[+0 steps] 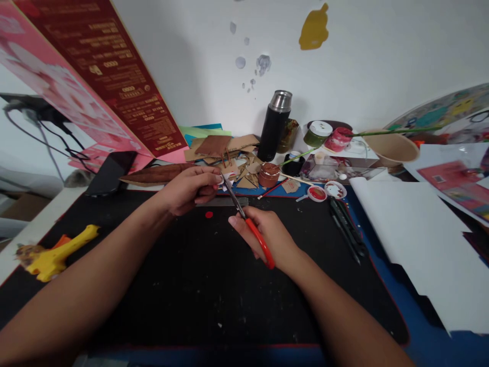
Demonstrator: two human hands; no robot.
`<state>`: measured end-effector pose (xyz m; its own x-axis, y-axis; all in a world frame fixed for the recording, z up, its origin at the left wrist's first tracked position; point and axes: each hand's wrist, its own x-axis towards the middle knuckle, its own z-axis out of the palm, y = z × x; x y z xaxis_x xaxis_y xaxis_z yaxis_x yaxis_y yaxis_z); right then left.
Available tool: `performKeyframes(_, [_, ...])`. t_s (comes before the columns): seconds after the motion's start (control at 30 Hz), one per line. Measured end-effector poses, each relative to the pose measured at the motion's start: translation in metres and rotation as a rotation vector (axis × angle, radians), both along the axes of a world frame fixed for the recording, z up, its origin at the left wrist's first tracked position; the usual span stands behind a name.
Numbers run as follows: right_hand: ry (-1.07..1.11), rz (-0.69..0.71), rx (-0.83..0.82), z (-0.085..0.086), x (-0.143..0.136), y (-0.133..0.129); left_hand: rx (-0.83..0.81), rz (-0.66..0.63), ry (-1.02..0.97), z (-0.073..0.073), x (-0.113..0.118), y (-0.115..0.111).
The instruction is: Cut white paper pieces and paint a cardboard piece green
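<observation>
My right hand [267, 232] is closed on the red-handled scissors [261, 242], whose metal blades point up and to the left. Between the fingertips of my left hand [194, 188] is a small piece of white paper [220, 179], right at the scissor tips. How far the blades are apart is too small to tell. A small red disc [209, 215] lies on the black mat [183, 285] below my left hand.
Behind my hands are cardboard scraps [214, 146], a brown paint jar [269, 174] and a black thermos [274, 125]. A yellow glue gun [57, 255] lies at the left. Dark pens [346, 229] and white paper sheets [428, 244] lie at the right.
</observation>
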<state>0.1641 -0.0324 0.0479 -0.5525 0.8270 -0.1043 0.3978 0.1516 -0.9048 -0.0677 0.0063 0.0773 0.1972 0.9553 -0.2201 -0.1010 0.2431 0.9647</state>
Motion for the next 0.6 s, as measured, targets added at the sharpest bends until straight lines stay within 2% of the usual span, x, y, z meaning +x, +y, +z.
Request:
performKeyframes(0.17, [0.007,-0.002,-0.017,0.0013,-0.0001,-0.0004,0.039,0.018,0.086,0.0032,0.0002,-0.0012])
performKeyframes(0.37, [0.013,0.001,-0.035,-0.0001,-0.0003,0.0000,0.049,0.019,0.094,0.0049,0.0033,-0.0022])
performKeyframes(0.6, [0.119,0.060,-0.159,-0.0024,0.0007,-0.0004,0.095,0.007,0.150,0.0097,0.0038,-0.0042])
